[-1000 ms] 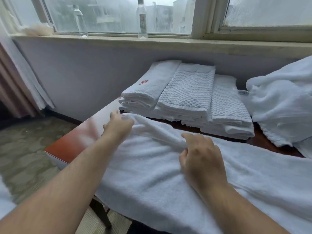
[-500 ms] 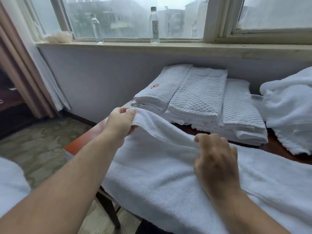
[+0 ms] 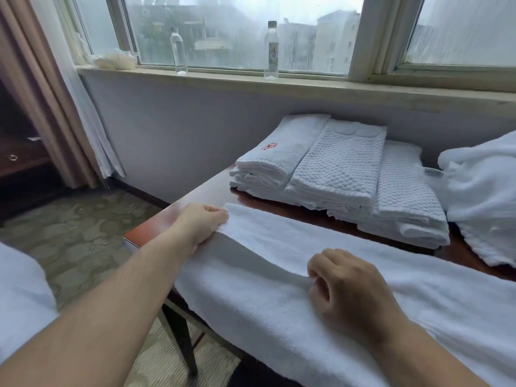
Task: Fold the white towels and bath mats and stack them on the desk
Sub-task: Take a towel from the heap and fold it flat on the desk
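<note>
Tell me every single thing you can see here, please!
flat towel: one, white, spread along the desk's near edge
folded towels: one stack, white with a red mark, back of desk
folded bath mats: two stacks, white, right beside the towels
loose pile: one, white, desk's right end
desk: one, reddish-brown, below the windowsill
bottles: two, clear, on the windowsill
curtain: one, brownish, left
left grip: one, pinching the flat towel's left end
right grip: one, pinching its folded edge

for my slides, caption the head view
Left hand and right hand pinch a white towel on the desk beside folded stacks
</note>
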Demonstrator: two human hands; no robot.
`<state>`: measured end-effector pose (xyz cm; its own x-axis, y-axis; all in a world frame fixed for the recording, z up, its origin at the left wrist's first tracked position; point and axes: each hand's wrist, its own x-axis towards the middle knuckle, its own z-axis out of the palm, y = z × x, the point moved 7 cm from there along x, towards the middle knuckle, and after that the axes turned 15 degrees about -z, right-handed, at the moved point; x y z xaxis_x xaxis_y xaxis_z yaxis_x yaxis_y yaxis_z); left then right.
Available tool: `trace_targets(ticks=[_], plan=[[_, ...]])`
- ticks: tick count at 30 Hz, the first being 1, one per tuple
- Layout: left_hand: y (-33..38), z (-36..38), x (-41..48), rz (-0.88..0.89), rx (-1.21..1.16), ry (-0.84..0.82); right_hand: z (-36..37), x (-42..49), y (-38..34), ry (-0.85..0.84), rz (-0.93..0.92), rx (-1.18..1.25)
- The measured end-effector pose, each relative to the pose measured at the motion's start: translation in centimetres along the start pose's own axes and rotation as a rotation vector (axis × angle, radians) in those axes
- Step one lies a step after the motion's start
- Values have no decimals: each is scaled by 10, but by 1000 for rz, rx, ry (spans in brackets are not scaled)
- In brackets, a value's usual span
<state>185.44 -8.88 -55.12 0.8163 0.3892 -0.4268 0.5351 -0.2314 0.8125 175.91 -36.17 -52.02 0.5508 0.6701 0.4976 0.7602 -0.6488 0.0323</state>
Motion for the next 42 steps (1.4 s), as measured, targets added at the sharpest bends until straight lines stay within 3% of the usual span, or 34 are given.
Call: trace_targets(ticks=[3, 5, 7, 10, 12, 15, 19, 31, 38, 42], plan=[[5, -5, -6, 81, 217, 128, 0, -1, 0, -85, 37, 65], [10, -7, -15, 147, 493, 303, 4, 0, 2, -198, 91, 91], [24, 1, -38, 295, 582, 448, 4, 2, 6, -292, 179, 136], [42, 47, -83, 656, 525, 348, -18, -1, 26, -268, 357, 139], [41, 85, -107, 791, 574, 217, -41, -20, 49, -195, 490, 22], [23, 132, -114, 728, 760, 42, -57, -72, 83, -257, 710, -147], [0, 160, -105, 670, 1011, -10, -42, -146, 110, -434, 933, 21], [19, 173, -75, 694, 1054, -18, -25, -151, 138, -411, 875, -55], [24, 188, -89, 606, 1060, -29, -50, -154, 131, -348, 805, 49], [23, 234, -155, 814, 969, -101, -80, -205, 127, -382, 899, -131]])
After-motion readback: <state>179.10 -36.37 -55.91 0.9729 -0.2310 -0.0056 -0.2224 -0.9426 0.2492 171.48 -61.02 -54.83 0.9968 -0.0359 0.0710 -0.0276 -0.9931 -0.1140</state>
